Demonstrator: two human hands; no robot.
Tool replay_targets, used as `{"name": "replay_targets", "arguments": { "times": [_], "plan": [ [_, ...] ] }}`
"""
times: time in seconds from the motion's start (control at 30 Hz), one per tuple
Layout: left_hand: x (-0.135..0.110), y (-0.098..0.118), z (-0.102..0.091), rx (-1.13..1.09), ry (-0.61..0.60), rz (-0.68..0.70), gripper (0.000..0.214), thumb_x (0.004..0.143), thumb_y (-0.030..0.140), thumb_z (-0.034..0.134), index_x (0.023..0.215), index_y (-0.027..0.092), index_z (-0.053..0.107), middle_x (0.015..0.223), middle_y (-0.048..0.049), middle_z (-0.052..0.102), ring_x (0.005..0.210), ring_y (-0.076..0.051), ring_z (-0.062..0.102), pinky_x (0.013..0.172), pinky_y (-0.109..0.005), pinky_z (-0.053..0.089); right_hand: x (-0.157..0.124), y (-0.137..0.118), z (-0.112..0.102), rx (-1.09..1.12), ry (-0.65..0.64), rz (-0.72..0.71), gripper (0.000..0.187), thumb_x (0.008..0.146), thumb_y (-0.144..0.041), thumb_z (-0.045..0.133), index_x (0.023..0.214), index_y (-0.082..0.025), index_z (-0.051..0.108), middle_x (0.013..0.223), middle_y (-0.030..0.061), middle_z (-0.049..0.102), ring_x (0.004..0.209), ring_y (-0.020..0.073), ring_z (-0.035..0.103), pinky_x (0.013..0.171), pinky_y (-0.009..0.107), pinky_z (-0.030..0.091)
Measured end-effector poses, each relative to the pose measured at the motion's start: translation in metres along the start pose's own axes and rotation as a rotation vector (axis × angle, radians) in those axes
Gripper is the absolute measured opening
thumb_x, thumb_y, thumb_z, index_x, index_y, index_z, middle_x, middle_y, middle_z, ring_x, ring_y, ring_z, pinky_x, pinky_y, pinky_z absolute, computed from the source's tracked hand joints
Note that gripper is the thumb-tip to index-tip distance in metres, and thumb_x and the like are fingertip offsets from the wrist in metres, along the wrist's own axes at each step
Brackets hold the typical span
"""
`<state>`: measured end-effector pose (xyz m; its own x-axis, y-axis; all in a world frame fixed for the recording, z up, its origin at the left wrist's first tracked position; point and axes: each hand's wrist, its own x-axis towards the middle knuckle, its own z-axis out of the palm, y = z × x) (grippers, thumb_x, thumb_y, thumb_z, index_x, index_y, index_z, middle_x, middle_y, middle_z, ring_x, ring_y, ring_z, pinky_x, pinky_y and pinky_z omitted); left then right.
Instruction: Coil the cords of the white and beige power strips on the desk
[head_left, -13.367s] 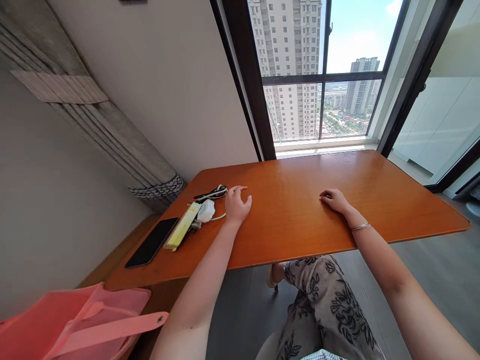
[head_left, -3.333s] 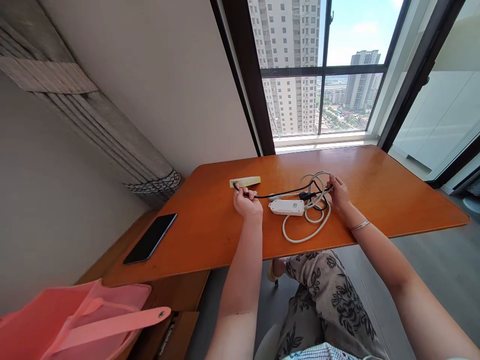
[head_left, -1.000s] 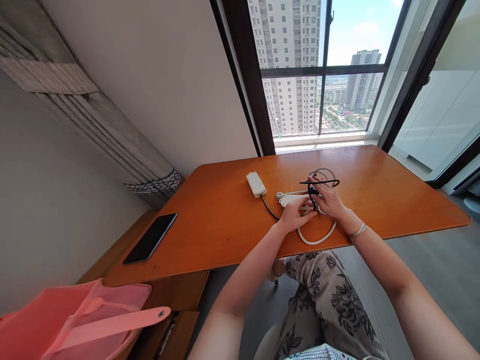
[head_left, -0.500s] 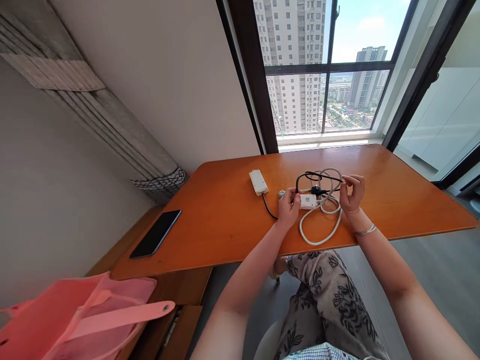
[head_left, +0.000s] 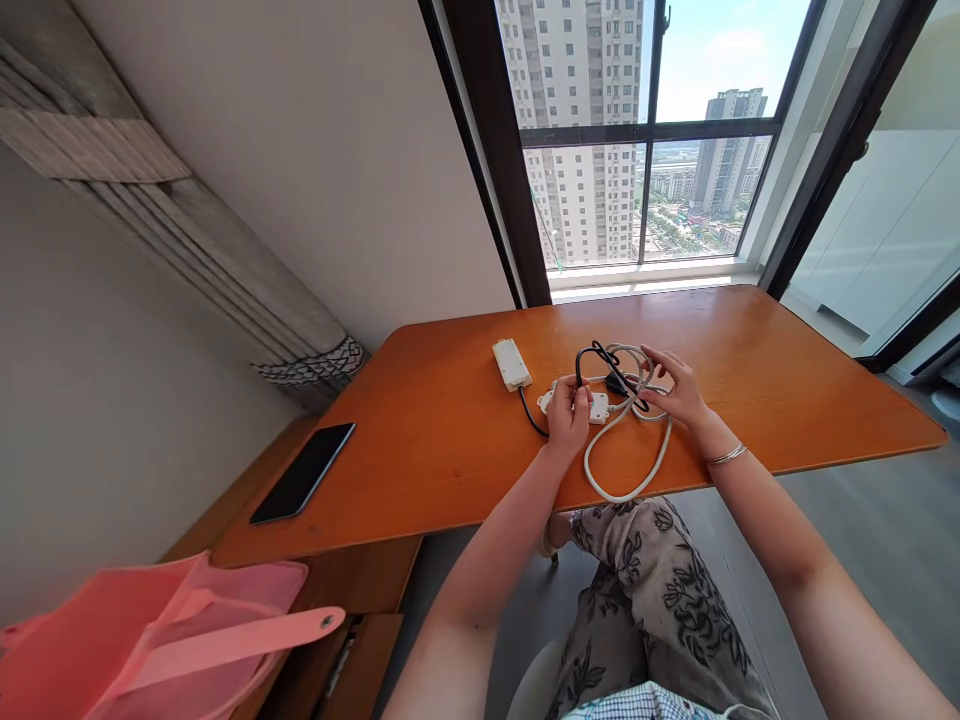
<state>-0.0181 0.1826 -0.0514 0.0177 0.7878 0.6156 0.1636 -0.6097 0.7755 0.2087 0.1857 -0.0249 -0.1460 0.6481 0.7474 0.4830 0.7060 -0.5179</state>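
Note:
On the orange table lies a white charger block with a looped white cable. My left hand is closed on the block's left end and pinches a black cable that loops above it. My right hand sits on the coiled cables beside the block, fingers curled around the black plug end. The black cable runs left to a pale yellow power strip lying farther back.
A black phone lies on the table's left edge. A pink bag sits at the lower left. A rolled mat leans on the wall. A large window stands behind the table. My patterned trousers are below.
Both hands drew closer over the charger block. The black cable loop shifted left toward my left hand, and my right hand dropped from a raised pinch onto the coil.

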Motion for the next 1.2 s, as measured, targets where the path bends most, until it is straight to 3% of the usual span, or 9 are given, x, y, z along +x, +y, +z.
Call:
{"name": "replay_targets", "arguments": {
  "times": [0.13,0.23,0.33,0.43,0.6,0.73,0.93,1.07,1.2],
  "plan": [
    [0.001,0.005,0.001,-0.166,0.137,-0.005,0.038,0.095,0.059,0.046,0.097,0.022,0.053,0.070,0.0018,0.056,0.049,-0.007,0.048,0.044,-0.020,0.040,0.000,0.000,0.004,-0.059,-0.067,-0.043,0.097,0.073,-0.066,0.074,0.153,-0.023,0.039,0.121,0.0128,0.064,0.097,0.0249,0.061,0.078,0.039,0.053],
    [0.004,0.011,0.001,-0.204,0.223,0.014,0.038,0.095,0.061,0.046,0.097,0.023,0.052,0.071,0.0023,0.056,0.047,-0.006,0.045,0.042,-0.020,0.039,-0.001,-0.002,0.007,-0.130,0.047,0.031,0.084,0.078,-0.060,0.070,0.148,-0.022,0.043,0.127,0.0140,0.058,0.092,0.0228,0.060,0.073,0.037,0.053],
    [0.007,0.014,0.000,-0.221,0.271,0.033,0.039,0.094,0.062,0.046,0.095,0.023,0.051,0.071,0.0023,0.055,0.046,-0.006,0.045,0.042,-0.021,0.038,-0.002,-0.001,0.008,-0.196,0.177,0.185,0.043,0.089,-0.056,0.058,0.113,-0.021,0.065,0.103,0.0094,0.065,0.075,0.0186,0.059,0.069,0.034,0.051],
    [0.008,0.014,-0.001,-0.232,0.282,0.052,0.039,0.095,0.061,0.046,0.095,0.023,0.050,0.071,0.0023,0.055,0.045,-0.006,0.044,0.042,-0.022,0.037,0.000,0.005,0.007,-0.113,0.114,0.375,0.047,0.093,-0.062,0.045,0.075,-0.021,0.062,0.072,0.0048,0.063,0.063,0.0165,0.058,0.061,0.030,0.048],
    [0.005,0.011,-0.001,-0.128,0.140,0.028,0.039,0.097,0.062,0.039,0.100,0.023,0.047,0.077,0.0002,0.064,0.044,-0.006,0.045,0.046,-0.023,0.039,0.002,0.009,0.011,0.395,0.029,0.724,0.058,0.079,-0.081,0.050,0.077,-0.023,0.055,0.066,0.0034,0.067,0.050,0.0163,0.061,0.044,0.028,0.045],
    [0.001,0.010,0.000,-0.017,-0.029,0.026,0.037,0.097,0.058,0.039,0.104,0.023,0.048,0.082,-0.0032,0.069,0.055,-0.012,0.056,0.055,-0.027,0.046,0.004,0.003,0.017,0.608,0.111,0.696,0.054,0.075,-0.076,0.062,0.078,-0.023,0.052,0.075,0.0027,0.070,0.062,0.0167,0.069,0.057,0.029,0.056],
    [0.002,0.012,-0.002,0.089,-0.137,0.046,0.024,0.098,0.044,0.044,0.106,0.022,0.051,0.090,-0.0040,0.070,0.066,-0.013,0.062,0.065,-0.028,0.049,0.006,0.002,0.022,0.841,0.163,0.675,0.045,0.072,-0.060,0.076,0.084,-0.025,0.051,0.088,0.0011,0.072,0.082,0.0204,0.074,0.083,0.038,0.061],
    [0.003,0.013,0.000,0.300,-0.218,0.039,0.024,0.085,0.035,0.065,0.103,0.022,0.056,0.086,-0.0012,0.068,0.069,-0.015,0.062,0.069,-0.029,0.049,0.005,0.007,0.024,0.993,0.193,0.719,0.032,0.079,-0.047,0.074,0.084,-0.025,0.052,0.088,0.0033,0.073,0.082,0.0202,0.074,0.085,0.041,0.061],
    [0.006,0.015,0.002,0.465,-0.266,0.057,0.032,0.079,0.026,0.071,0.108,0.022,0.058,0.103,-0.0064,0.069,0.093,-0.022,0.066,0.079,-0.033,0.052,0.005,0.011,0.022,1.085,0.233,0.773,0.023,0.078,-0.037,0.072,0.084,-0.023,0.055,0.084,0.0035,0.072,0.076,0.0177,0.071,0.081,0.036,0.062]
  ]
}}
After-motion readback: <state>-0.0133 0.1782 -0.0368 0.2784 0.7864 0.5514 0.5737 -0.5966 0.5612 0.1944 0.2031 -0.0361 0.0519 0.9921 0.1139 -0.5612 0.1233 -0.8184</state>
